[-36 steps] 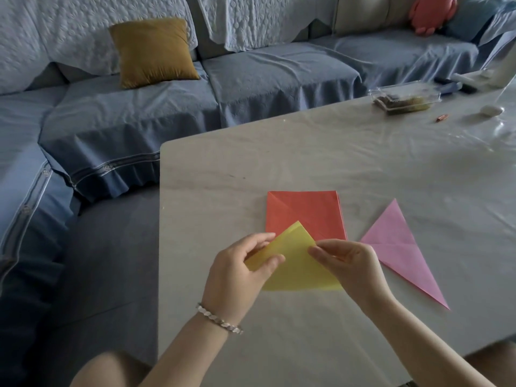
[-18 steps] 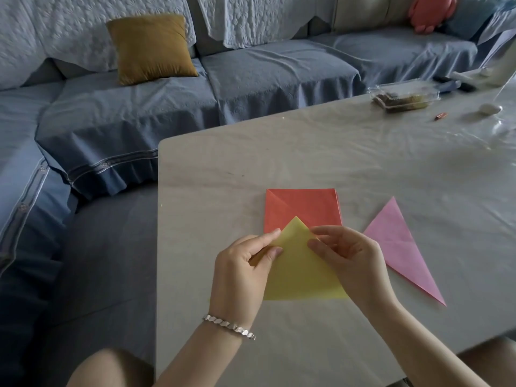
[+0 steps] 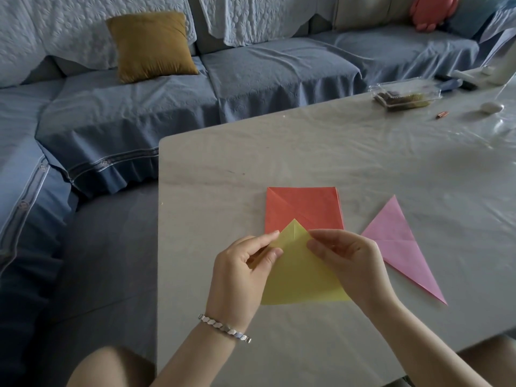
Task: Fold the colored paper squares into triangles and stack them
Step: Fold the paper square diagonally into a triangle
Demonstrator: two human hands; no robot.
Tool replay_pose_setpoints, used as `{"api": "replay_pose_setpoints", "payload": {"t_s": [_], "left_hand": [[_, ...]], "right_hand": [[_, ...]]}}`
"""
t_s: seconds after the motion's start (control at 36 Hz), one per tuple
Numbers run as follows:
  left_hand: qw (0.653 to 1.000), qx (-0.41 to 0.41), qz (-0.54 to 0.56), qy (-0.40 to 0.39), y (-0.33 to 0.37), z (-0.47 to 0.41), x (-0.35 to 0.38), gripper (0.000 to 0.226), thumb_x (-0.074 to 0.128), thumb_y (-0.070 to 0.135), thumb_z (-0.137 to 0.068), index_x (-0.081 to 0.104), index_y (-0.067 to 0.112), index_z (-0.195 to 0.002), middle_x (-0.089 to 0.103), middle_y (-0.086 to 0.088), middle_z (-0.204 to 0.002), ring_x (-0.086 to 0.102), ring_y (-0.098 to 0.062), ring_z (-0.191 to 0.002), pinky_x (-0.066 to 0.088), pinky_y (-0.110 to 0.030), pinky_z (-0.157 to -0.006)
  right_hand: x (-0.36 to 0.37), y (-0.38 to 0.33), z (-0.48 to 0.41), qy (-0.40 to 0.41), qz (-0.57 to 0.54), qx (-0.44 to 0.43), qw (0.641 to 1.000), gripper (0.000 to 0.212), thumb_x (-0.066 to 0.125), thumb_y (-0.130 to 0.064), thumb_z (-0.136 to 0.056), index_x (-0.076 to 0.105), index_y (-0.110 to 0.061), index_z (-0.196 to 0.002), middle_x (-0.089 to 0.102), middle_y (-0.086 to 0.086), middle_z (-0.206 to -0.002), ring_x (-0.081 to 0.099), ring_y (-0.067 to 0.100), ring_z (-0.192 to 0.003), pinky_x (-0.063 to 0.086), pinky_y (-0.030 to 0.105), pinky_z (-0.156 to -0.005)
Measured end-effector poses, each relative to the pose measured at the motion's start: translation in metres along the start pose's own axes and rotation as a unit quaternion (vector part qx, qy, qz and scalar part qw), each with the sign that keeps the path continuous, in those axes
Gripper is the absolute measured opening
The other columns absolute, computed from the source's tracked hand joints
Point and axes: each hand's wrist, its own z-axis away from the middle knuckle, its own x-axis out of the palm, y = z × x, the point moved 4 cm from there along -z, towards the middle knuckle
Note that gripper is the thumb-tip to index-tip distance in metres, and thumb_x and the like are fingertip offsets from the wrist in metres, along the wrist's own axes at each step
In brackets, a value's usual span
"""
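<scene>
Two hands mid-frame, my left hand and right hand pinching the matte yellow paper triangle, overlapping the creased red paper square

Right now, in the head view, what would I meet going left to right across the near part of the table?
left hand → yellow paper, pinched by both hands → right hand → pink triangle

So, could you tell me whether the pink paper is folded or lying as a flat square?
Folded. The pink paper lies on the table as a triangle, a crease line across it, beside the orange paper.
</scene>
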Motion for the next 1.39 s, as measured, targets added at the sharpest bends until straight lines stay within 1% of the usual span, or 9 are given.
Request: {"api": "replay_pose_setpoints", "payload": {"t_s": [0.25,0.33,0.47,0.61,0.75,0.89,1.06,1.14,1.39], "left_hand": [[0.997,-0.012,-0.043,-0.056,-0.003,-0.003,0.002,0.035,0.070,0.007,-0.077,0.066,0.024,-0.108,0.062,0.018,-0.071,0.058,0.002,-0.066,0.044,-0.006,-0.062],[0.991,-0.012,-0.071,-0.115,-0.006,-0.003,0.005,0.035,0.069,0.011,-0.079,0.066,0.024,-0.111,0.060,0.019,-0.070,0.056,0.003,-0.060,0.046,-0.011,-0.064],[0.980,-0.045,-0.087,-0.173,-0.018,0.006,0.010,0.011,0.065,0.007,-0.080,0.074,0.013,-0.083,0.057,0.016,-0.058,0.060,0.000,-0.056,0.044,-0.011,-0.059],[0.972,-0.206,-0.031,-0.105,-0.052,0.012,0.004,0.027,0.062,0.006,-0.081,0.065,0.020,-0.059,0.063,0.010,-0.050,0.062,-0.003,-0.049,0.052,-0.018,-0.055],[0.955,-0.289,-0.056,-0.050,-0.096,0.021,0.001,0.014,0.062,0.004,-0.080,0.070,0.014,-0.074,0.066,0.007,-0.060,0.063,-0.007,-0.056,0.054,-0.027,-0.066],[0.960,-0.251,-0.111,-0.062,-0.108,0.027,0.007,0.019,0.061,0.006,-0.082,0.072,0.019,-0.090,0.061,0.018,-0.066,0.059,-0.002,-0.067,0.041,-0.010,-0.058],[0.959,-0.228,-0.146,-0.082,-0.108,0.026,0.009,0.022,0.058,0.006,-0.084,0.071,0.017,-0.097,0.056,0.021,-0.063,0.061,-0.009,-0.068,0.045,-0.019,-0.063],[0.961,-0.219,-0.146,-0.082,-0.110,0.026,0.008,0.022,0.058,0.006,-0.085,0.071,0.017,-0.098,0.056,0.021,-0.065,0.056,0.000,-0.065,0.041,-0.011,-0.058],[0.961,-0.217,-0.143,-0.094,-0.113,0.022,0.007,0.020,0.058,0.005,-0.085,0.072,0.013,-0.097,0.058,0.016,-0.068,0.054,-0.002,-0.066,0.038,0.000,-0.057]], "right_hand": [[-0.002,-0.001,-0.012,-0.115,0.147,-0.007,0.982,0.022,0.075,-0.011,-0.074,0.069,-0.032,-0.069,0.069,-0.013,-0.067,0.057,-0.003,-0.062,0.043,0.009,-0.063],[0.003,-0.008,-0.016,-0.213,0.230,-0.017,0.950,0.013,0.075,-0.014,-0.075,0.073,-0.027,-0.076,0.069,-0.013,-0.073,0.059,-0.008,-0.067,0.042,0.005,-0.066],[0.017,-0.014,-0.025,-0.316,0.387,-0.103,0.860,0.011,0.072,-0.024,-0.079,0.075,-0.024,-0.090,0.071,-0.010,-0.088,0.058,-0.001,-0.078,0.045,0.017,-0.078],[0.035,-0.005,-0.027,-0.169,0.469,-0.290,0.817,0.021,0.066,-0.028,-0.071,0.074,-0.021,-0.090,0.071,-0.006,-0.095,0.066,0.018,-0.094,0.048,0.038,-0.088],[0.054,0.054,-0.005,-0.203,0.489,-0.259,0.808,0.039,0.051,-0.037,-0.080,0.068,-0.019,-0.110,0.063,0.002,-0.122,0.057,0.022,-0.116,0.037,0.038,-0.097],[0.053,0.102,0.017,-0.262,0.568,-0.176,0.760,0.051,0.031,-0.048,-0.076,0.072,-0.029,-0.102,0.064,-0.014,-0.116,0.059,0.005,-0.111,0.049,0.028,-0.088],[0.038,0.115,0.012,-0.223,0.608,-0.141,0.749,0.061,0.015,-0.043,-0.097,0.068,-0.016,-0.111,0.063,-0.005,-0.122,0.045,0.015,-0.123,0.012,0.033,-0.108],[0.037,0.113,0.002,-0.205,0.617,-0.160,0.743,0.073,0.000,-0.037,-0.098,0.067,-0.011,-0.112,0.064,0.000,-0.120,0.036,0.018,-0.125,0.016,0.037,-0.108],[0.056,0.102,-0.041,-0.133,0.643,-0.222,0.721,0.037,0.063,-0.041,-0.073,0.074,-0.013,-0.093,0.067,0.004,-0.106,0.061,0.028,-0.109,0.052,0.043,-0.083]]}}
